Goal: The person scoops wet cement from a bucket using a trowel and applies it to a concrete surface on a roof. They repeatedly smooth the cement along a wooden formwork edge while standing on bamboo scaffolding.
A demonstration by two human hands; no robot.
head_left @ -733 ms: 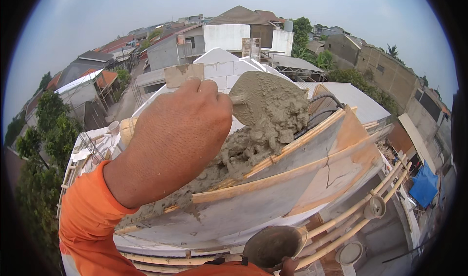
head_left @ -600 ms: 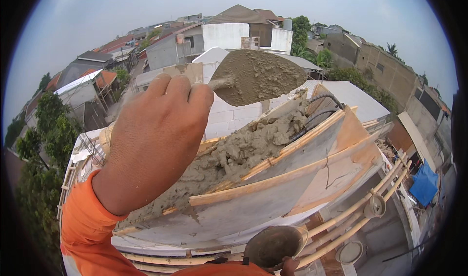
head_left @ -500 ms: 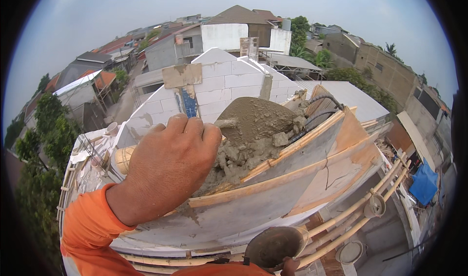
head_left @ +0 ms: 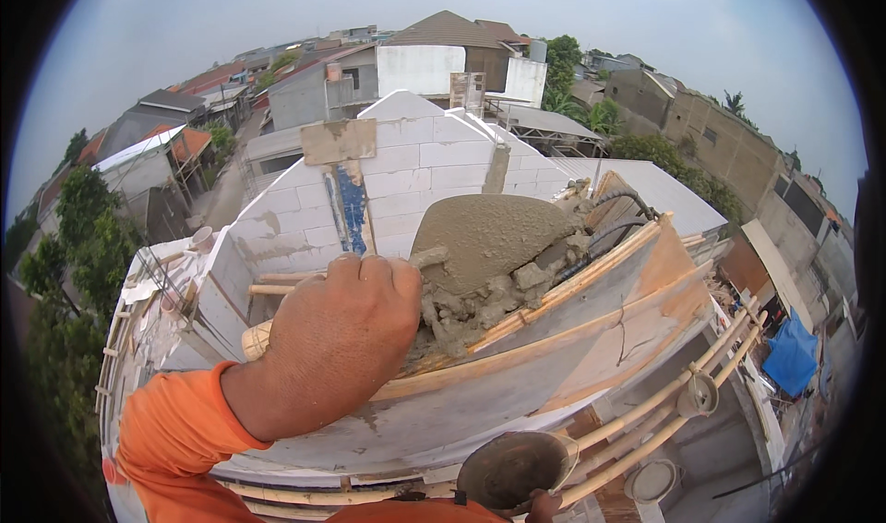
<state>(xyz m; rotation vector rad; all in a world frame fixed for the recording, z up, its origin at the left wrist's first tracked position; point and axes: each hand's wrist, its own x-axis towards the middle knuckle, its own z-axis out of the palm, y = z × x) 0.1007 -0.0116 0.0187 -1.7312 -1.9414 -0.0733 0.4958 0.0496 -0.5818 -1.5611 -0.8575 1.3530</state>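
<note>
My left hand (head_left: 337, 338), in an orange sleeve, is closed around a trowel; the pale end of its handle (head_left: 257, 340) sticks out to the left of the fist. The broad trowel blade (head_left: 498, 237), coated in grey mortar, is tilted with its lower edge against the wet mortar (head_left: 452, 315). That mortar fills the top of a wooden formwork (head_left: 554, 338), with dark bent bars (head_left: 609, 218) at its far right end. At the bottom, my right hand (head_left: 544, 504) grips the rim of a dark mortar bucket (head_left: 508, 472); only part of this hand shows.
A white block wall (head_left: 415, 168) rises behind the formwork, with a blue-marked board (head_left: 349, 204) against it. Bamboo poles (head_left: 637, 431) run along the lower right, beside two more buckets (head_left: 699, 396). A blue tarp (head_left: 791, 349) lies farther right. Rooftops stretch beyond.
My left hand has moved slightly down and right with the trowel. The blade sits a little lower over the mortar. My right hand stays at the bucket.
</note>
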